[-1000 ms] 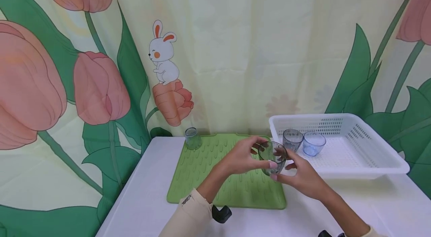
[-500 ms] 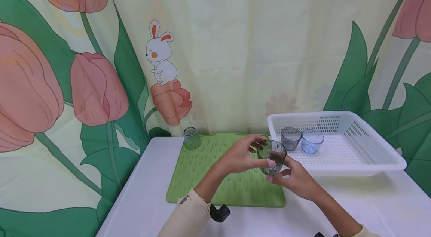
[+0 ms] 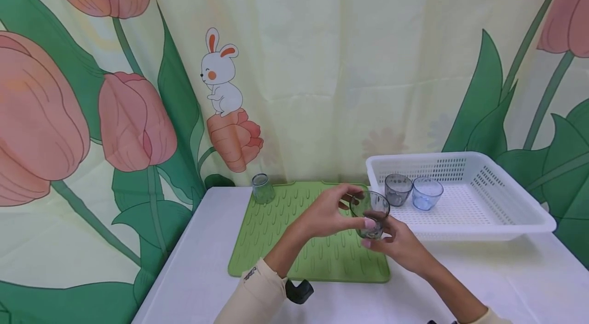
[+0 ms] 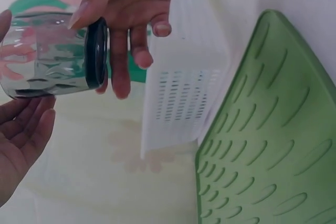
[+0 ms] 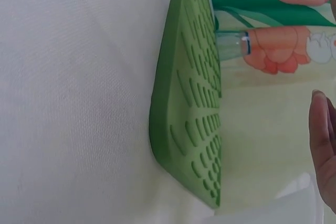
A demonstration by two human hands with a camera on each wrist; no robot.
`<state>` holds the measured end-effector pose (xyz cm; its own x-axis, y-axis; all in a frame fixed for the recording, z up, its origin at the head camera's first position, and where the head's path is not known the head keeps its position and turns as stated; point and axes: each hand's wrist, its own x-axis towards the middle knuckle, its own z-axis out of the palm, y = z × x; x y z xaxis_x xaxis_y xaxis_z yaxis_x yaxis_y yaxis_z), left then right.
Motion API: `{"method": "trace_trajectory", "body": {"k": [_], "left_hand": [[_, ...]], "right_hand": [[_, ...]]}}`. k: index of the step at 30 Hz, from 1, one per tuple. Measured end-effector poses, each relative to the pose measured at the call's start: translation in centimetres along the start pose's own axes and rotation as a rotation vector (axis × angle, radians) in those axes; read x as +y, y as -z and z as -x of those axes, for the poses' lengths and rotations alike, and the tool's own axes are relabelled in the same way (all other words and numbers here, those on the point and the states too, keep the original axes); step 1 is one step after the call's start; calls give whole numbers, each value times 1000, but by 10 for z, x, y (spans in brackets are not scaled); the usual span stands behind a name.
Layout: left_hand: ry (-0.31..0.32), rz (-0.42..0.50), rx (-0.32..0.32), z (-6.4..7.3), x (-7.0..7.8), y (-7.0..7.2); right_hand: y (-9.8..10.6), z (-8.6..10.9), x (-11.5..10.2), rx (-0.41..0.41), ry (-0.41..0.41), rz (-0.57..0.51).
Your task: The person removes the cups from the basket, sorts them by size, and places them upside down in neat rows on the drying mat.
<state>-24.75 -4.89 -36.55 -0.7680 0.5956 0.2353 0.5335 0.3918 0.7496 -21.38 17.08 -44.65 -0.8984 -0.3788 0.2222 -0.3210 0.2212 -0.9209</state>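
My left hand (image 3: pixel 326 214) holds a dark-tinted clear drinking glass (image 3: pixel 370 202) above the right part of a green ridged mat (image 3: pixel 276 242). Its thumb lies on the near side, with fingers round the far side. My right hand (image 3: pixel 405 247) grips the same glass low down, near the base. In the left wrist view the right thumb presses by the base of the glass (image 4: pixel 50 51), while the other right fingers (image 4: pixel 121 66) extend past it. A second greenish glass (image 3: pixel 263 189) stands at the mat's far left corner. The right wrist view leaves the held glass out.
A white perforated plastic basket (image 3: pixel 478 206) stands at the right. A grey glass (image 3: pixel 398 189) and a light blue glass (image 3: pixel 427 193) sit side by side in its left end. Everything rests on a white-covered table (image 3: pixel 184 273), with a tulip-print curtain (image 3: pixel 303 58) behind.
The right hand has moved slightly left along the base of the glass. The held glass has shifted a little left. The left hand keeps its grip, and the other glasses stay in place.
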Motion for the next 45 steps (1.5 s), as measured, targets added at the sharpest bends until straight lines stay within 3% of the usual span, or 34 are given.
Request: {"method": "trace_trajectory", "body": {"k": [10,45], "left_hand": [[0,-8,-31,5,-9,4],[35,2,-128,25,-29,12]], "right_hand": [[4,3,0,9,46,-9],[15,11,-8,11,26,14]]}}
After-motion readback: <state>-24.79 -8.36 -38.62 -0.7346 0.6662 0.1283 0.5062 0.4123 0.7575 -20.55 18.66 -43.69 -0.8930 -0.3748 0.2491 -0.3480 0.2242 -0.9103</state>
